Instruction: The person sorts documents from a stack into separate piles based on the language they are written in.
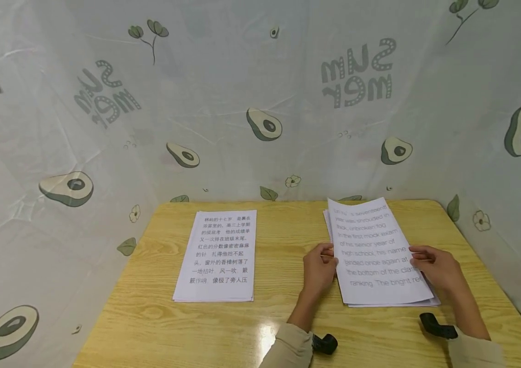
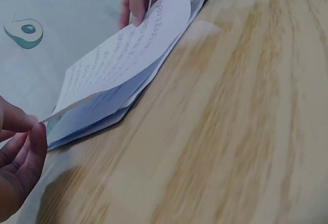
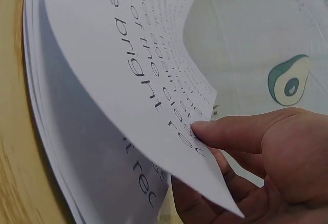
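Observation:
A sheet of paper [image 1: 373,255] printed with English text is lifted off the stack of paper [image 1: 327,225] on the right of the table. My left hand [image 1: 319,270] pinches its left edge between thumb and fingers; the left wrist view shows this grip [image 2: 20,157] at the sheet's near corner. My right hand [image 1: 437,268] pinches the opposite edge, thumb on the printed face. In the right wrist view the sheet [image 3: 128,70] bows upward, and more printed paper [image 3: 102,147] lies beneath it.
A second stack of paper [image 1: 223,255], printed with Chinese characters, lies on the left of the wooden table [image 1: 150,317]. A pale curtain [image 1: 223,76] with avocado prints hangs behind and at both sides. Black curved pieces [image 1: 325,344] sit at both wrists.

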Motion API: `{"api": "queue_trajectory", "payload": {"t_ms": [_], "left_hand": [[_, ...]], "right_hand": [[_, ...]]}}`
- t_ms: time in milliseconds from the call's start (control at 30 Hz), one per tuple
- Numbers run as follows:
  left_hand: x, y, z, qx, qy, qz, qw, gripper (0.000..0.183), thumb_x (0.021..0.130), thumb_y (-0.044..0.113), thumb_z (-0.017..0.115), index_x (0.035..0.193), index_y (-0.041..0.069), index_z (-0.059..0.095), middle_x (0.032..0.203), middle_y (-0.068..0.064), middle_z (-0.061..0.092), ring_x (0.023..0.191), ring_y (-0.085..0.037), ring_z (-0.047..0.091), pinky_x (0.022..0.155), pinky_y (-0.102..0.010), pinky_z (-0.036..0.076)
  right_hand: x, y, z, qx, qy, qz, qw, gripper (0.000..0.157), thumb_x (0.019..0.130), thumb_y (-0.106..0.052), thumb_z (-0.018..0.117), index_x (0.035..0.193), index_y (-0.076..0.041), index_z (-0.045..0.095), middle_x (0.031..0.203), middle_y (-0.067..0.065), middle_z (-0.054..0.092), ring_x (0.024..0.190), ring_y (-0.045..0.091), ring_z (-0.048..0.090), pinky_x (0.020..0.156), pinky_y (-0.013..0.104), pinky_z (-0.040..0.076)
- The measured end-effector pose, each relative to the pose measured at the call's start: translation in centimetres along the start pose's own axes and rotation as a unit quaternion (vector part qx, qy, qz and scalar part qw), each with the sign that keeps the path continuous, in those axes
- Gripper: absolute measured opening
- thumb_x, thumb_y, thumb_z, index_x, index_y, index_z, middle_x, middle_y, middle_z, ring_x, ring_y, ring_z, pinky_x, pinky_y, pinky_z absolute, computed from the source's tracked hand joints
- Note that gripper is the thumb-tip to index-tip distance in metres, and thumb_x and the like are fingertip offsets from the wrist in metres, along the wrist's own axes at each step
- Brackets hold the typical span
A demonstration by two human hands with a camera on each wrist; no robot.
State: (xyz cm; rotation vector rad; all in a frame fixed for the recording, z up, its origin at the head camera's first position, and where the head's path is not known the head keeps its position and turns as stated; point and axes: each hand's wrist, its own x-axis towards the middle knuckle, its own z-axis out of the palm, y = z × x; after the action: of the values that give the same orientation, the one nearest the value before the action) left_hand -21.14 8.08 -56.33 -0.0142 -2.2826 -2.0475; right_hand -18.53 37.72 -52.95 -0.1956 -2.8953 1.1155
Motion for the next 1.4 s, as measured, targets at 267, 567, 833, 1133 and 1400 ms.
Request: {"api": "queue_trajectory", "payload": {"t_ms": [267, 567, 833, 1133, 1400], "left_hand": [[-0.2, 0.2, 0.7, 0.018, -0.008, 0.025, 0.9995, 0.033, 0.087, -0.01, 0.075, 0.118, 0.0, 0.077, 0.095, -0.008, 0.076, 0.078, -0.001, 0.068, 0.069, -0.017, 0.057], [-0.3, 0.0, 0.6, 0.028, -0.013, 0.009, 0.9995, 0.033, 0.089, -0.009, 0.075, 0.12, 0.001, 0.077, 0.095, -0.004, 0.075, 0.079, 0.0, 0.066, 0.073, -0.016, 0.056], [-0.3, 0.1, 0.5, 0.029, -0.013, 0.006, 0.9995, 0.033, 0.089, -0.008, 0.075, 0.121, 0.0, 0.077, 0.096, -0.005, 0.075, 0.079, 0.0, 0.067, 0.068, -0.015, 0.056], [-0.3, 0.2, 0.3, 0.038, -0.03, -0.005, 0.9988, 0.036, 0.09, -0.003, 0.078, 0.126, -0.001, 0.075, 0.099, -0.005, 0.074, 0.082, -0.002, 0.067, 0.07, -0.017, 0.057], [0.2, 0.7, -2.0, 0.078, -0.046, -0.014, 0.9958, 0.044, 0.094, 0.012, 0.082, 0.135, 0.001, 0.071, 0.107, -0.005, 0.072, 0.089, -0.011, 0.073, 0.073, -0.023, 0.06]], "right_hand": [[0.0, 0.5, -0.8, -0.013, 0.0, 0.005, 1.0, 0.043, 0.104, -0.012, 0.066, 0.137, 0.015, 0.061, 0.118, 0.036, 0.069, 0.085, 0.017, 0.066, 0.063, 0.022, 0.05], [-0.2, 0.4, -0.5, -0.014, -0.002, -0.002, 1.0, 0.041, 0.104, -0.01, 0.066, 0.136, 0.016, 0.061, 0.115, 0.035, 0.07, 0.081, 0.008, 0.063, 0.062, 0.023, 0.051], [-0.1, 0.3, -0.4, -0.008, -0.009, 0.004, 1.0, 0.041, 0.104, -0.008, 0.065, 0.136, 0.017, 0.06, 0.116, 0.036, 0.069, 0.084, 0.017, 0.065, 0.062, 0.023, 0.051], [-0.1, 0.3, -0.5, -0.015, -0.015, 0.009, 1.0, 0.041, 0.104, -0.01, 0.064, 0.134, 0.017, 0.061, 0.114, 0.036, 0.07, 0.085, 0.02, 0.066, 0.063, 0.023, 0.05], [-0.4, 0.2, -1.3, -0.06, -0.003, 0.034, 0.998, 0.048, 0.109, -0.025, 0.059, 0.136, 0.014, 0.061, 0.127, 0.042, 0.064, 0.106, 0.052, 0.065, 0.067, 0.028, 0.049]]}}
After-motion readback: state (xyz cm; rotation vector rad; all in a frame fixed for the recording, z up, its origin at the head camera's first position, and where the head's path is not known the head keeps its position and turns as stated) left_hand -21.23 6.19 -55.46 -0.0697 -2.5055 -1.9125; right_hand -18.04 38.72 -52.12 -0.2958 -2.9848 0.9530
